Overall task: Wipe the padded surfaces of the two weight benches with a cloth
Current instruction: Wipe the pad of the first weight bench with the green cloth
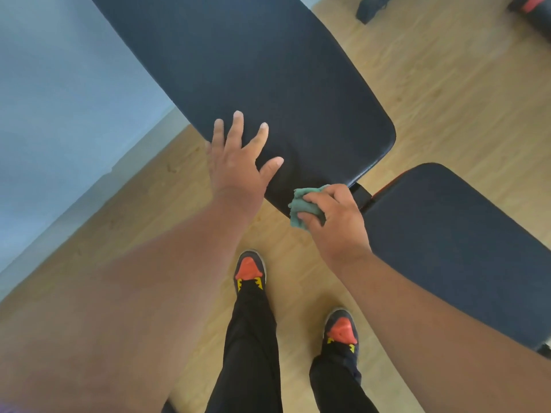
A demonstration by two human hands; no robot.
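No text, label, brand, number or sign can be read anywhere here.

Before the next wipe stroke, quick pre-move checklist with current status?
1. Cloth in hand: ok. The right hand grips the green cloth, bunched.
2. Cloth on padding: ok. It sits at the near corner of the long pad.
3. Bench steadied: ok. The left hand lies flat on the long pad, fingers spread.
4. Stroke path free: not ok. The left hand lies on the pad just beyond the cloth.
5. Second pad wiped: cannot tell. No visible wet marks.
6. Footing: ok. Both shoes stand flat on the wood floor.
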